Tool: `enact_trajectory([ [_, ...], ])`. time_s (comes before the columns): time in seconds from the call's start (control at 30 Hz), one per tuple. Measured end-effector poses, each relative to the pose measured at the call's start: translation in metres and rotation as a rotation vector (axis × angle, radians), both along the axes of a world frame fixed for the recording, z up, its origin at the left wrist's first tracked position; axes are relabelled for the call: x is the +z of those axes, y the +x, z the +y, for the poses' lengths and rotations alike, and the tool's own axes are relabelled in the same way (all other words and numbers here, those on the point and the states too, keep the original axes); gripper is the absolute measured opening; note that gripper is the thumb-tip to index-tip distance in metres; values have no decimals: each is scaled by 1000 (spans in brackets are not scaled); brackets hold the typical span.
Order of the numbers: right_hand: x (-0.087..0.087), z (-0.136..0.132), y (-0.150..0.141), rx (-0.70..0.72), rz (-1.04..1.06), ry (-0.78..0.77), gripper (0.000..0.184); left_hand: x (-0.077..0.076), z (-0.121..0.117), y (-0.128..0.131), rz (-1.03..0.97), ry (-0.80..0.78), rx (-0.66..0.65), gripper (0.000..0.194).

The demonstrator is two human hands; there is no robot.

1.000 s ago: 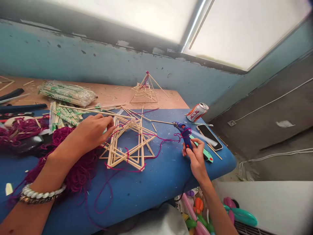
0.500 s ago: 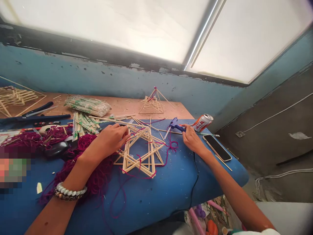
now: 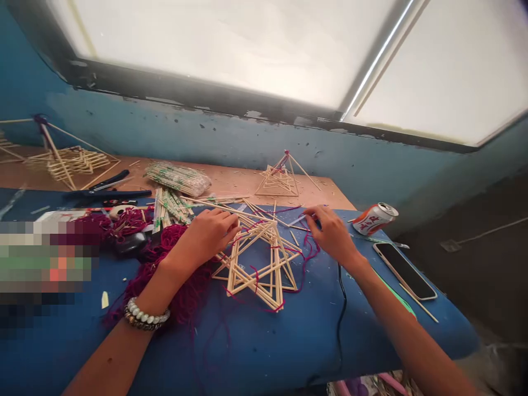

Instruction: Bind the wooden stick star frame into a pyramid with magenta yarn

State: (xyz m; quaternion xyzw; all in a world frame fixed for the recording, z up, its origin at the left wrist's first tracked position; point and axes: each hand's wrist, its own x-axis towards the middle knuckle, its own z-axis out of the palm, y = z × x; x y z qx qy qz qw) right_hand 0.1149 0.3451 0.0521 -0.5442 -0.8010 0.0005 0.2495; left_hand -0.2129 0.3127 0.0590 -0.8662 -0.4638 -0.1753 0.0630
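A star-shaped frame of glued wooden sticks [image 3: 235,280] lies flat on the blue cover, tied here and there with magenta yarn. My left hand [image 3: 210,236] grips its upper left sticks, and a beaded bracelet [image 3: 146,314] sits on that wrist. My right hand [image 3: 332,234] is at the frame's upper right corner, its fingers pinched close together over thin sticks and yarn. What those fingers hold is hidden. A tangle of magenta yarn [image 3: 181,291] lies under my left forearm.
A small stick pyramid [image 3: 280,179] stands on the wooden bench [image 3: 231,179], beside a wrapped bundle of chopsticks [image 3: 177,179]. A soda can [image 3: 374,218], a phone [image 3: 404,270] and a black cord [image 3: 340,313] lie to the right. Pliers [image 3: 107,193] lie at the left.
My right hand has left the blue glue gun, which no longer shows, and moved onto the frame's upper right corner. The view has swung left, bringing another stick structure into sight.
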Motion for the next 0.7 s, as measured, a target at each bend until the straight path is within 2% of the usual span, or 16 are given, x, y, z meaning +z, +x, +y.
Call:
enact_trajectory([
  [0.07, 13, 6, -21, 300, 185, -174, 24, -1, 0, -1, -11, 23, 41, 23],
  [0.1, 19, 11, -31, 395, 236, -238, 24, -1, 1, -1, -17, 33, 61, 23],
  [0.17, 28, 23, -51, 494, 265, -308, 25, -1, 1, 1, -27, 37, 94, 27],
  [0.33, 46, 44, -82, 545, -9, -504, 25, 3, -4, 9, -106, -45, 252, 47],
  [0.43, 53, 46, -88, 526, -87, -530, 25, 7, -7, 11, -186, -77, 365, 58],
  [0.5, 52, 46, -90, 547, -41, -517, 25, 6, -8, 13, -210, -83, 344, 57],
  [0.6, 46, 50, -91, 572, -3, -511, 25, 1, -7, 18, -193, -83, 238, 43],
  [0.7, 39, 56, -91, 583, -24, -544, 25, -5, -3, 28, -160, -110, 215, 32],
])
